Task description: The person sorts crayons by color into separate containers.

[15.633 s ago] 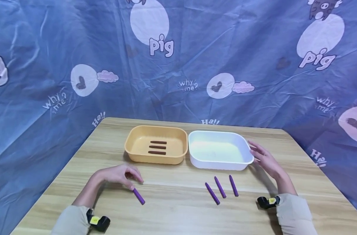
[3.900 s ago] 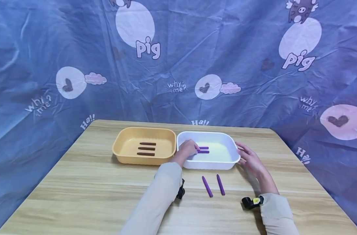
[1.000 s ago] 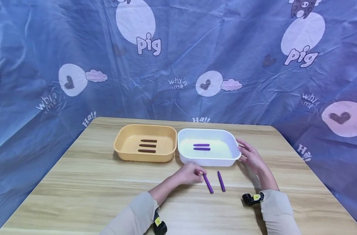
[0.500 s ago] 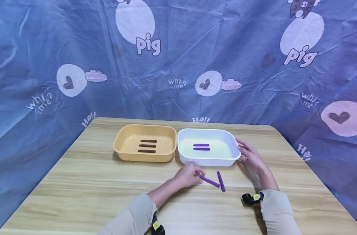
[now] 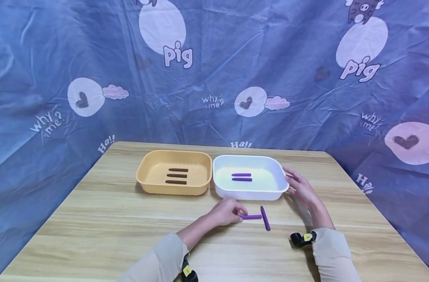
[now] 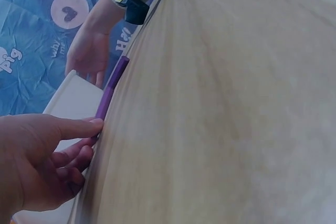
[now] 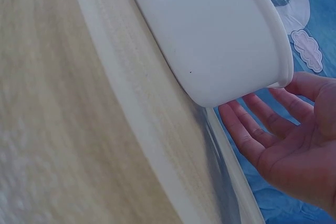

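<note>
My left hand pinches one end of a purple crayon between thumb and fingers, low over the table in front of the white bin. The crayon lies sideways, its far end close to a second purple crayon on the table. In the left wrist view the thumb presses along the held crayon. My right hand touches the right end of the white bin with extended fingers, its thumb at the rim in the right wrist view. Two purple crayons lie parallel inside the white bin.
An orange bin stands left of the white one, their sides nearly meeting. Three brown crayons lie in a row inside it. A blue printed cloth hangs behind the wooden table.
Two purple crayons have come into the white bin since the oldest frame. During the last second my left hand took a third crayon and turned it sideways. The right hand stays at the bin.
</note>
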